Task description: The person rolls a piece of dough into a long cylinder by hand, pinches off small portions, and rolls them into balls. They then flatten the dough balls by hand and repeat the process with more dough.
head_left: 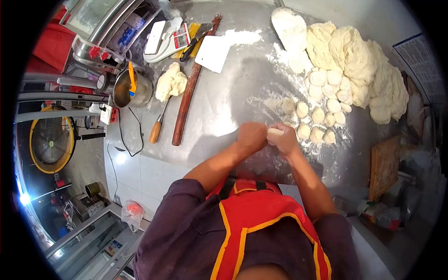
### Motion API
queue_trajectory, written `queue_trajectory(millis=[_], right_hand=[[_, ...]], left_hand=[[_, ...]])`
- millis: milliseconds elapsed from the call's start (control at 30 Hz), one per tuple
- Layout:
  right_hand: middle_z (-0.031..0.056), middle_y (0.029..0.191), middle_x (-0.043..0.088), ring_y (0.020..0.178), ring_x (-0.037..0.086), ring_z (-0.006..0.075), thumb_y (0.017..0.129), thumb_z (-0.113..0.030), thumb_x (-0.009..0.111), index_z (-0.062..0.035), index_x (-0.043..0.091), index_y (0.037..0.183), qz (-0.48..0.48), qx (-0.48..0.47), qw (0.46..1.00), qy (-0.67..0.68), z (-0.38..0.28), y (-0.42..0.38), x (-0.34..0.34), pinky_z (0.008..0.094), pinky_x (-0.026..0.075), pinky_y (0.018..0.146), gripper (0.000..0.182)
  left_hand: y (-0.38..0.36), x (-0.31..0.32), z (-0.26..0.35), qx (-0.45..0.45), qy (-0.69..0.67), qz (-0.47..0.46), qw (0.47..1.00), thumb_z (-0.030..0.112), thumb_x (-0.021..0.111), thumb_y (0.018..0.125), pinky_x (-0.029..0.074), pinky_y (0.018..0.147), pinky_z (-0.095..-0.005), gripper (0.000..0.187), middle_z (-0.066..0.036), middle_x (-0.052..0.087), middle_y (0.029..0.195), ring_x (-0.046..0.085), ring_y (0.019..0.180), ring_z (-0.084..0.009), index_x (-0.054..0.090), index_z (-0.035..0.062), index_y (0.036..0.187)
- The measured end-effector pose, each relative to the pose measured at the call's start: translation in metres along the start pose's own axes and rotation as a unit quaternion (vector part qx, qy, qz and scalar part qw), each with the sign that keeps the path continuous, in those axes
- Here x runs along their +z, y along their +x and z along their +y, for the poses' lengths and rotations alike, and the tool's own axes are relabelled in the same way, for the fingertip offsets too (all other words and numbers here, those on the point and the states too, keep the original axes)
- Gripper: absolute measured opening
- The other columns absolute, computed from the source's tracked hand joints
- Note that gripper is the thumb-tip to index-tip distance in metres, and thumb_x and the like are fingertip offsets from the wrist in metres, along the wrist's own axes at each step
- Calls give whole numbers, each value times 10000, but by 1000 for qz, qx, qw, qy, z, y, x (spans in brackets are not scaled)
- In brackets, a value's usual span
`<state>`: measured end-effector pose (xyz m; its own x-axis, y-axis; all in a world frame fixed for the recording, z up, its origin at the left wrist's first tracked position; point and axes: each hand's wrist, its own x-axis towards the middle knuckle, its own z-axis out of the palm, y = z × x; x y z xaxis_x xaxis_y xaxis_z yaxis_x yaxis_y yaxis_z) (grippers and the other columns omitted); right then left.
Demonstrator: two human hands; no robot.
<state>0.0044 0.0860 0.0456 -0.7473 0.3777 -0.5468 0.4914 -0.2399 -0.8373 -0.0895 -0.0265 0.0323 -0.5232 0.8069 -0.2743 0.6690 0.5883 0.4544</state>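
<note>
Pale dough, one small piece (275, 132), is pinched between the thumb and fingers of my right hand (288, 141), which is the nearer one. The piece lies at this hand's left side, its longer axis roughly crosswise, toward my left hand (252, 136) just beside it. The left hand is blurred, so I cannot tell if its fingers are pressed together. Floured dough balls (317, 115) lie beyond, to the right.
</note>
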Motion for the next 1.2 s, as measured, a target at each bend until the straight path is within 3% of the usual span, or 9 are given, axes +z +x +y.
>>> queue_trajectory(millis=[200,333,433,533,633,800,933,1033,1200], right_hand=[[48,889,652,733,598,128,796,-82,682,-3,645,1007,-60,21,981,182,-39,-21,-17,261,497,664,228],[173,1105,605,969,612,229,835,-143,667,26,510,1259,34,-152,978,-137,-36,42,-25,319,498,831,483],[240,1153,577,994,611,333,848,-197,659,36,493,1260,156,-309,815,-464,-6,87,-7,372,501,855,501],[269,1185,549,1048,564,421,856,-257,653,28,492,1243,62,-168,838,-515,-21,86,3,437,474,903,506],[241,1118,574,1040,570,398,854,-197,656,10,532,1184,103,-262,808,-518,-23,72,-2,423,468,893,409],[230,1105,590,1016,570,393,868,-173,642,11,540,1185,62,-287,865,-407,-13,-2,0,439,466,876,381],[230,1032,616,1014,566,395,863,-174,644,0,592,1124,98,-272,890,-353,-7,-8,1,452,460,870,318],[206,907,599,912,567,389,837,-149,618,-13,611,925,111,-339,850,-387,1,9,0,453,475,775,162],[172,852,579,878,576,344,806,-141,604,-56,606,827,104,-295,846,-431,9,35,7,442,485,744,87]], left_hand=[[18,-2,-51,-121,-55,-7,991,414,648,803,511,583,-430,384,-187,650,663,669,630,-297,686,58,662],[19,-7,-74,-191,-545,-168,799,322,561,940,500,656,-348,309,-63,617,700,609,649,-204,652,38,858],[6,-6,-62,-217,-822,-131,511,243,495,989,502,772,-326,257,-71,622,876,624,814,-213,589,17,1068],[7,2,-54,-230,-854,-109,455,201,462,997,504,850,-367,267,-134,604,1001,614,925,-228,534,-19,1129],[10,16,-45,-260,-873,-47,410,198,427,1005,507,882,-393,282,-156,615,1045,617,952,-255,540,-31,1125],[7,48,-39,-134,-909,-183,349,264,389,1021,522,846,-357,354,-167,610,1114,610,998,-253,539,-29,1152],[-2,6,6,-282,-844,-127,438,317,437,1000,524,801,-333,365,-145,639,1079,637,919,-237,573,3,1127],[-6,4,-18,-294,-760,-166,555,352,475,992,526,719,-340,372,-118,649,973,627,893,-227,599,9,1064],[11,10,-63,-220,-587,37,778,282,564,939,492,701,-375,272,-84,666,891,629,803,-232,618,15,946]])
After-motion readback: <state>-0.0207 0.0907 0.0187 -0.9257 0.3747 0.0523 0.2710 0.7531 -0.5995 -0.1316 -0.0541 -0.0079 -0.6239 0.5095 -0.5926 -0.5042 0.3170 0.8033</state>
